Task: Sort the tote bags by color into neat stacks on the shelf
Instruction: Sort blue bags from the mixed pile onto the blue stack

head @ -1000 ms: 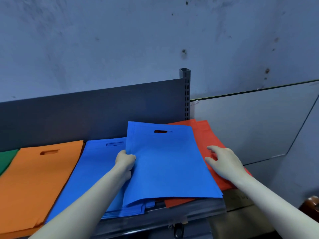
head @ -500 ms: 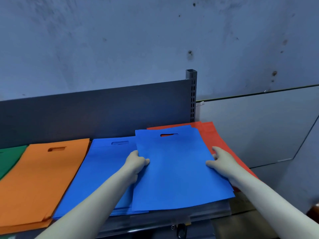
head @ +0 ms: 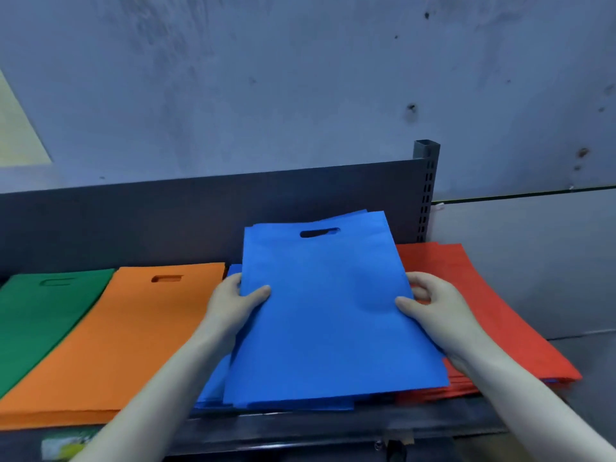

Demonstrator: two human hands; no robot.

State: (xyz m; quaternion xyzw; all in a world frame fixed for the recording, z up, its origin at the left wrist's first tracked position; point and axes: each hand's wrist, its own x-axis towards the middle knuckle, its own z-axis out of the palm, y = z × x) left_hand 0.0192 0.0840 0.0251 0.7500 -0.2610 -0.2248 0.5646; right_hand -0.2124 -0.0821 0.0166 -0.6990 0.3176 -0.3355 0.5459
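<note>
Gripping blue tote bag at both side edges, fingers of left hand and right hand pinched round it, above blue stack. Risk: lowered skewed, limp fabric could overlap red stack right of blue stack.

The flat blue fabric tote bag covers most of the blue bag stack and the left side of the red bag stack. The left hand's fingers are tucked behind it. The green bag stack is cut by the left edge; a blurred yellow-green label is unreadable.
</note>
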